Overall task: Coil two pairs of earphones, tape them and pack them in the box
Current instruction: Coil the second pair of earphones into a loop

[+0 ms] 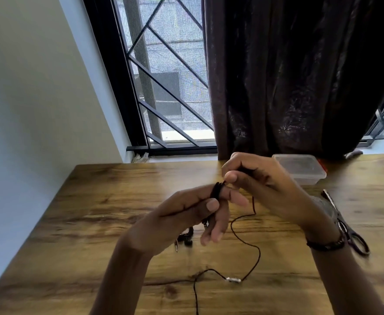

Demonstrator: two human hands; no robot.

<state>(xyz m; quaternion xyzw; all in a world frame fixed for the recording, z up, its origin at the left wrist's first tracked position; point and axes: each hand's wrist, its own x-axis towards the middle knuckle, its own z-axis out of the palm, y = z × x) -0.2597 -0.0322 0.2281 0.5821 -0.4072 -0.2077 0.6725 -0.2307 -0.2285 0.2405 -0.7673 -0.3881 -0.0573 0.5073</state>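
Observation:
My left hand (193, 214) is raised above the wooden table (100, 214), with black earphone cable (217, 189) wound in loops round its outstretched fingers and its thumb pressing on the loops. My right hand (261, 180) pinches the same cable just above the coil. The loose cable (254, 248) hangs down and trails over the table to a silver inline piece (233, 280). A second black earphone bundle (185, 239) lies on the table under my left hand. A clear plastic box (300, 169) with its lid on stands at the back right.
Scissors (347, 226) lie on the table at the right, partly behind my right wrist. Something red (322, 164) shows behind the box. A dark curtain (288, 76) and a barred window (168, 71) rise behind the table's far edge.

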